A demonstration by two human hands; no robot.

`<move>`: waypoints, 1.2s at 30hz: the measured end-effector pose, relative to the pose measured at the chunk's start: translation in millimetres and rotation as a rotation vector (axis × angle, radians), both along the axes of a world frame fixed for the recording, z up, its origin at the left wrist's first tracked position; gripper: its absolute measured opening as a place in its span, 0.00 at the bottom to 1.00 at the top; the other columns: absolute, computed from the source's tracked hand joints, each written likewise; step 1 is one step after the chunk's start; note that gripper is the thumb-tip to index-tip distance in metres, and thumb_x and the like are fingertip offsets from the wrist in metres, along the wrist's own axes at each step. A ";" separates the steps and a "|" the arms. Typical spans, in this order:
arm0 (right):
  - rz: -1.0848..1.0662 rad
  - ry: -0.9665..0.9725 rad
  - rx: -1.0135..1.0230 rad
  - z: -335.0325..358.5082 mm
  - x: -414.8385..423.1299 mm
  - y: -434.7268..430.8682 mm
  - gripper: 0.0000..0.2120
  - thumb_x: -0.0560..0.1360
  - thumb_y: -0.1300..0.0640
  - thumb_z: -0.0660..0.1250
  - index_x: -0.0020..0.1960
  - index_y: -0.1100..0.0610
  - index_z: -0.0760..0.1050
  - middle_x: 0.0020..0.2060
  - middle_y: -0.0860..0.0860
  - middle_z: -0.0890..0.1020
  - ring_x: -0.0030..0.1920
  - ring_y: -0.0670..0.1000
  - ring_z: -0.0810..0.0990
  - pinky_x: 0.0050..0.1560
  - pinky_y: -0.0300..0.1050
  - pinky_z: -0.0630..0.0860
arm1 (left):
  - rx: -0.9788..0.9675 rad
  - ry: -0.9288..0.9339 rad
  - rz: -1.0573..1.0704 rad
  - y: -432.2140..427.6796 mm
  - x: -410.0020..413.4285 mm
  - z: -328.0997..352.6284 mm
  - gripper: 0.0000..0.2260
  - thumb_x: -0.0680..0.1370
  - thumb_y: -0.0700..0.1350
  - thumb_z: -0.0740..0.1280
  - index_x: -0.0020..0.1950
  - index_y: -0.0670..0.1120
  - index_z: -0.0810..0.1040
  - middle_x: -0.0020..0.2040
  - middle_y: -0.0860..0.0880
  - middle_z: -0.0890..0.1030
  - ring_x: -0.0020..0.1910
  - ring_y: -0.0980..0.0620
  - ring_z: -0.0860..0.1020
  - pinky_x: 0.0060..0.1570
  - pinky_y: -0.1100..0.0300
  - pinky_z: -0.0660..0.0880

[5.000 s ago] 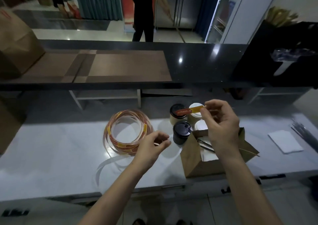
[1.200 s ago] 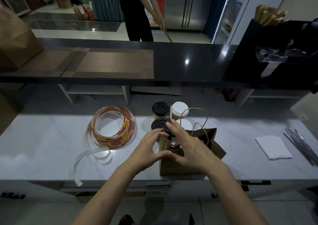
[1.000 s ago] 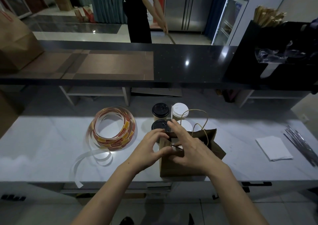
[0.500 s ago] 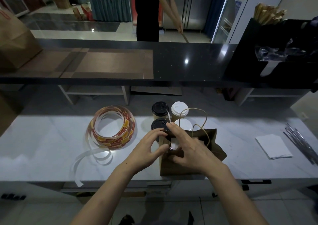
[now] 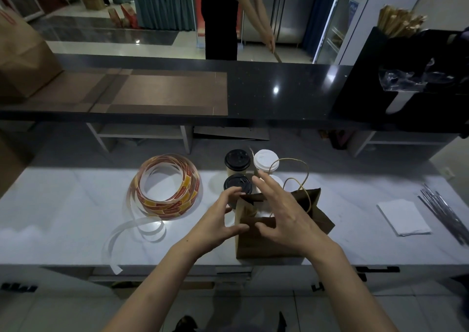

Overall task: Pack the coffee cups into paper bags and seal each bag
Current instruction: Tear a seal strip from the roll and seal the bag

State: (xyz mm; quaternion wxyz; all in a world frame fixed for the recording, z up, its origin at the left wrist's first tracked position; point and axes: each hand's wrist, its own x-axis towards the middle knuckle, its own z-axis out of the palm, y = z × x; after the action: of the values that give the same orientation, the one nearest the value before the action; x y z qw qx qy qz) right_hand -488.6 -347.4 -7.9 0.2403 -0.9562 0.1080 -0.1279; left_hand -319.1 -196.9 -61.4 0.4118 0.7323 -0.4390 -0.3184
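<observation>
Two hands released: left hand [image 5: 218, 221], right hand [image 5: 283, 213] spread at paper bag [image 5: 266, 244] mouth; coffee cups [image 5: 237, 159] at bag's 11 o'clock.

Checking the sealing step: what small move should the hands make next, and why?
Likely press the paper bag's top edges together: its mouth gapes open, and the left hand and right hand sit at the rim with fingers spread.

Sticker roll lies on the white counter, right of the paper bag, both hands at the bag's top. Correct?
No: the head view shows the sticker roll on the white counter left of the paper bag. Left hand and right hand are at the bag's top.
</observation>
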 end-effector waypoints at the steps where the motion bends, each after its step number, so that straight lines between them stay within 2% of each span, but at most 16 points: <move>1: -0.006 0.006 -0.017 -0.9 0.0 -0.4 0.54 0.75 0.53 0.76 0.84 0.37 0.40 0.84 0.38 0.44 0.80 0.50 0.63 0.75 0.60 0.70 | 0.000 0.022 0.017 -0.8 -0.2 -0.7 0.38 0.75 0.49 0.79 0.74 0.69 0.59 0.70 0.68 0.69 0.73 0.60 0.68 0.74 0.60 0.68; 5: -0.016 0.039 -0.012 -6.0 3.8 -4.5 0.53 0.77 0.54 0.76 0.83 0.35 0.39 0.83 0.37 0.43 0.76 0.53 0.70 0.73 0.60 0.73 | -0.018 0.001 0.039 -3.9 -1.7 -3.2 0.30 0.77 0.48 0.77 0.72 0.65 0.67 0.66 0.71 0.70 0.71 0.62 0.71 0.73 0.60 0.70; 8: -0.023 0.036 -0.002 -9.3 9.1 -5.8 0.53 0.77 0.56 0.76 0.83 0.34 0.40 0.84 0.37 0.45 0.71 0.53 0.75 0.71 0.61 0.73 | -0.052 0.014 0.067 -5.6 -2.1 -3.8 0.22 0.78 0.45 0.75 0.67 0.62 0.74 0.65 0.64 0.76 0.68 0.60 0.74 0.72 0.60 0.72; 10: -0.031 0.028 0.014 -10.0 11.6 -5.4 0.54 0.77 0.59 0.76 0.83 0.33 0.41 0.83 0.37 0.47 0.68 0.53 0.76 0.71 0.60 0.73 | -0.066 0.019 0.081 -6.3 -1.9 -4.0 0.17 0.79 0.45 0.74 0.62 0.63 0.77 0.63 0.63 0.79 0.66 0.61 0.76 0.70 0.62 0.72; 16: -0.021 -0.006 0.099 -10.3 17.1 -6.0 0.52 0.76 0.66 0.75 0.84 0.37 0.48 0.82 0.39 0.53 0.54 0.43 0.80 0.64 0.54 0.79 | -0.082 0.007 0.117 -8.4 -1.9 -9.1 0.10 0.79 0.47 0.74 0.57 0.60 0.81 0.57 0.63 0.82 0.61 0.62 0.78 0.67 0.62 0.74; 21: -0.018 -0.035 0.185 -11.6 17.4 -5.6 0.51 0.76 0.67 0.74 0.83 0.36 0.49 0.80 0.41 0.58 0.52 0.42 0.82 0.62 0.48 0.81 | -0.083 -0.022 0.132 -12.3 -2.4 -11.9 0.09 0.78 0.49 0.75 0.54 0.63 0.81 0.55 0.64 0.81 0.60 0.62 0.78 0.65 0.60 0.76; 27: -0.042 -0.064 0.224 -14.8 17.1 -4.9 0.52 0.76 0.68 0.74 0.82 0.34 0.49 0.76 0.41 0.62 0.51 0.42 0.82 0.61 0.42 0.81 | -0.035 -0.114 0.116 -13.1 -4.5 -9.4 0.13 0.75 0.52 0.77 0.57 0.63 0.80 0.58 0.64 0.73 0.60 0.60 0.73 0.60 0.66 0.73; 31: -0.043 -0.079 0.231 -18.1 17.4 -6.3 0.53 0.76 0.69 0.74 0.82 0.33 0.49 0.73 0.36 0.61 0.50 0.42 0.83 0.59 0.34 0.78 | 0.016 -0.032 0.138 -9.4 -6.2 -8.7 0.14 0.77 0.48 0.77 0.58 0.62 0.79 0.52 0.58 0.78 0.52 0.57 0.76 0.51 0.64 0.75; 33: -0.044 -0.074 0.228 -18.8 17.2 -6.5 0.53 0.76 0.69 0.75 0.82 0.32 0.48 0.73 0.35 0.60 0.51 0.42 0.83 0.59 0.32 0.77 | 0.026 -0.005 0.141 -7.9 -7.4 -8.7 0.14 0.77 0.47 0.76 0.60 0.61 0.80 0.51 0.57 0.81 0.52 0.57 0.78 0.51 0.62 0.77; 36: -0.044 -0.072 0.223 -19.2 16.4 -6.4 0.54 0.75 0.68 0.75 0.82 0.32 0.47 0.73 0.37 0.61 0.51 0.41 0.82 0.59 0.30 0.76 | 0.037 -0.028 0.146 -8.6 -8.9 -6.2 0.13 0.78 0.47 0.76 0.60 0.59 0.81 0.50 0.57 0.82 0.51 0.58 0.79 0.50 0.65 0.76</move>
State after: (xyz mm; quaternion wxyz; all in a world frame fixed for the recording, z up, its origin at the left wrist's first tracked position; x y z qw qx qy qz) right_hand -472.2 -353.7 -27.1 0.3462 -0.9156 0.1337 -0.1547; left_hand -328.0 -205.5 -67.6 0.4142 0.7742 -0.3843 -0.2853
